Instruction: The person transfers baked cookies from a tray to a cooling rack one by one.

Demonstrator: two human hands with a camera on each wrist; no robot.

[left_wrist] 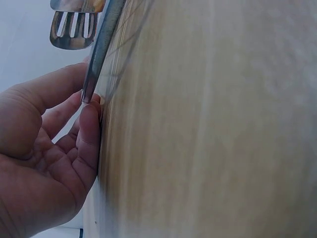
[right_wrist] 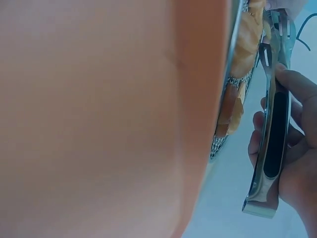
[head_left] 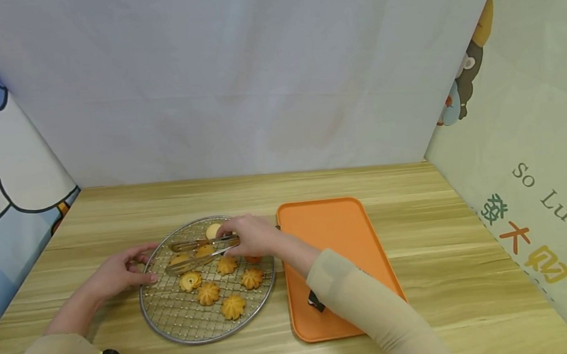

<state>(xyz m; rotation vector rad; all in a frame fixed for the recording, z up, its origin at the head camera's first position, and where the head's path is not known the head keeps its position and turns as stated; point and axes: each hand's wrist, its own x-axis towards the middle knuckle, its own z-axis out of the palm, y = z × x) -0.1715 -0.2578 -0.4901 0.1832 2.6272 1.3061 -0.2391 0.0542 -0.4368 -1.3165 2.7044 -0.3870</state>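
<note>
A round wire rack [head_left: 175, 316] with a metal rim lies on the table and bears several star-shaped cookies [head_left: 208, 293]. My left hand [head_left: 117, 273] holds the rack's left rim, with the thumb over its edge; in the left wrist view its fingers [left_wrist: 89, 134] are right at the rim. Metal tongs [right_wrist: 277, 134] with dark grip inlays are in my right hand [head_left: 255, 235]. Their slotted ends are spread apart above cookies at the rack's left part. A pale round cookie [head_left: 212, 231] lies near the back rim. Part of an orange piece [head_left: 253, 260] shows under my right hand.
Right of the rack lies an orange rectangular tray [head_left: 321, 223], with my right forearm reaching across it. The wood-grain table [head_left: 443, 275] ends at a pale cloth backdrop [head_left: 248, 91]. Printed panels stand at both sides.
</note>
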